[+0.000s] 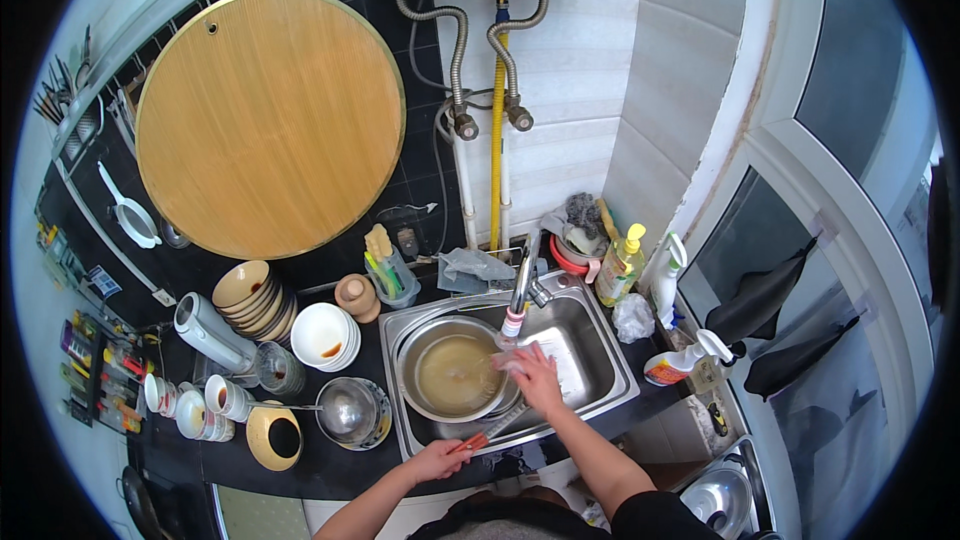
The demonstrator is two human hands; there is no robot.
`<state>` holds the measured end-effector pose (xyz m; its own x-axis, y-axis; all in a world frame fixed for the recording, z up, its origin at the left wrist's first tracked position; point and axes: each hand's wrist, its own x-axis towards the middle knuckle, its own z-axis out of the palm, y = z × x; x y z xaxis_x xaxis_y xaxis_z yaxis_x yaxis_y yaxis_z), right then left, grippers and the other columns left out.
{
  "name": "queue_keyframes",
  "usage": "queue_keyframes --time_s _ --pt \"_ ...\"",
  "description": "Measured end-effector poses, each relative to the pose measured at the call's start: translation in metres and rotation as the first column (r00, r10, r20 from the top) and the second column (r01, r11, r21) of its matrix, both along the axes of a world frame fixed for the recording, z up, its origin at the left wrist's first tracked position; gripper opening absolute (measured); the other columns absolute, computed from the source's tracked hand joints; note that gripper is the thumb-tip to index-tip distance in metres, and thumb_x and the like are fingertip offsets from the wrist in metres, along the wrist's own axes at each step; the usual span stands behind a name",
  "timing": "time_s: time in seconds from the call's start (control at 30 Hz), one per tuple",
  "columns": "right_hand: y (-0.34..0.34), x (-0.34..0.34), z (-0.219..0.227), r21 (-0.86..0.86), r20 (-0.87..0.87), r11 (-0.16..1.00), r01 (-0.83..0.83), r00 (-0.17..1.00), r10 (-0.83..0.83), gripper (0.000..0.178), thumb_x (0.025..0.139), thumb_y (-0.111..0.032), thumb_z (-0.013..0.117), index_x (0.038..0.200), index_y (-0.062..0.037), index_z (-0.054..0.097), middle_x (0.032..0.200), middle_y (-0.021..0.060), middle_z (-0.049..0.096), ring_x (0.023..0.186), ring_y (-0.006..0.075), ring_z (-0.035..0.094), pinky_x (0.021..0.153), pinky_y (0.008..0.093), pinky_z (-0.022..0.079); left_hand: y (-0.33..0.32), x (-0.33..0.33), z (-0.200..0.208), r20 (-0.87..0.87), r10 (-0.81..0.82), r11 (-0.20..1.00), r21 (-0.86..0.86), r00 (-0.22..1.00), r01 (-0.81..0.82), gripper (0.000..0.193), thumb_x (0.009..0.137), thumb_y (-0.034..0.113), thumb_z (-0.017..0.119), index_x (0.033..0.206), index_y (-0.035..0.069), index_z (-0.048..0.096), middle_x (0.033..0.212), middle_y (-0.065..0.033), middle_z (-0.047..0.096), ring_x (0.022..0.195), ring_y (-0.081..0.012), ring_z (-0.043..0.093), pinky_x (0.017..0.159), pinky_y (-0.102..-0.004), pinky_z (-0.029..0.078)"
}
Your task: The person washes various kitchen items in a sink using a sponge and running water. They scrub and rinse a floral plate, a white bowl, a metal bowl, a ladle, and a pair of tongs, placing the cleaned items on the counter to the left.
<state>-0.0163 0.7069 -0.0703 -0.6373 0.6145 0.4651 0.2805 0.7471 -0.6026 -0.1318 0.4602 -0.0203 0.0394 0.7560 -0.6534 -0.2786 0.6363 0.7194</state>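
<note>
My left hand [437, 462] is closed around the orange handle of a long, thin utensil [482, 439]. Its greyish, narrow end slants up to the right over the sink's front edge; I cannot tell its exact kind. Under the faucet [521, 285], my right hand [537, 378] reaches over the divider between the two basins, its fingers smeared by motion and water. A large round metal pot [403, 376] of cloudy, yellowish water fills the left basin. The right basin of the steel sink [580, 352] shows a wet bottom.
Left of the sink are stacked white bowls [322, 332], tan bowls [243, 285], a metal ladle [348, 410] and cups [228, 398]. Behind stands a round wooden board [270, 120]. To the right are a yellow soap bottle [621, 268] and spray bottles [688, 358].
</note>
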Motion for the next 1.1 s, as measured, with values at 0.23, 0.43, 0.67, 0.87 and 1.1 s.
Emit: queue_keyframes --time_s 0.23,0.43,0.67,0.87,1.1 --pt "-0.03 -0.008 -0.031 -0.194 -0.178 0.968 -0.162 0.976 0.128 0.027 0.089 -0.021 0.047 0.109 -0.0069 0.059 0.107 0.0135 0.057 0.093 0.0293 0.052 0.091 0.0359 0.038 -0.028 -0.02 0.016 -0.167 0.121 0.993 0.021 0.979 -0.119 0.019 0.089 0.025 0.053 0.086 0.006 0.054 0.056 0.0025 0.041 0.043 -0.005 0.034 0.039 -0.0195 0.026" --pt "-0.031 -0.037 -0.027 -0.28 -0.072 0.949 -0.145 0.989 0.13 0.026 0.087 -0.023 0.048 0.108 -0.013 0.061 0.113 0.0121 0.055 0.106 0.0306 0.046 0.094 0.0386 0.031 -0.055 -0.036 0.004 -0.276 0.126 0.992 0.059 0.953 -0.114 0.022 0.087 0.027 0.056 0.088 0.005 0.056 0.062 0.0016 0.047 0.047 -0.0056 0.04 0.042 -0.0192 0.032" --pt "-0.068 -0.05 0.017 -0.261 -0.094 0.948 -0.18 0.983 0.16 0.031 0.074 -0.025 0.063 0.104 -0.0162 0.063 0.111 0.0106 0.05 0.1 0.028 0.042 0.089 0.0377 0.033 -0.067 -0.046 0.025 -0.384 0.165 0.985 0.103 0.908 -0.135 0.02 0.085 0.024 0.059 0.091 0.006 0.057 0.06 0.003 0.048 0.048 -0.0046 0.04 0.043 -0.0195 0.033" --pt "-0.029 -0.084 0.012 -0.471 -0.02 0.881 -0.043 0.999 0.038 0.035 0.081 -0.029 0.059 0.111 -0.0119 0.059 0.103 0.0085 0.056 0.093 0.0214 0.05 0.085 0.0327 0.037 -0.071 -0.042 0.054 -0.457 0.153 0.984 0.152 0.876 -0.092 0.022 0.082 0.024 0.064 0.092 0.006 0.058 0.06 0.0035 0.049 0.049 -0.004 0.042 0.044 -0.0187 0.033" --pt "-0.022 -0.091 -0.008 -0.831 -0.311 0.514 -0.212 0.944 -0.113 0.039 0.088 -0.031 0.051 0.111 0.0008 0.055 0.102 0.0082 0.06 0.093 0.0164 0.053 0.083 0.0271 0.04 -0.089 -0.052 0.053 -0.509 0.099 0.976 0.218 0.855 0.017 0.024 0.083 0.023 0.062 0.098 0.005 0.056 0.061 0.0031 0.048 0.051 -0.0051 0.043 0.045 -0.0198 0.035"
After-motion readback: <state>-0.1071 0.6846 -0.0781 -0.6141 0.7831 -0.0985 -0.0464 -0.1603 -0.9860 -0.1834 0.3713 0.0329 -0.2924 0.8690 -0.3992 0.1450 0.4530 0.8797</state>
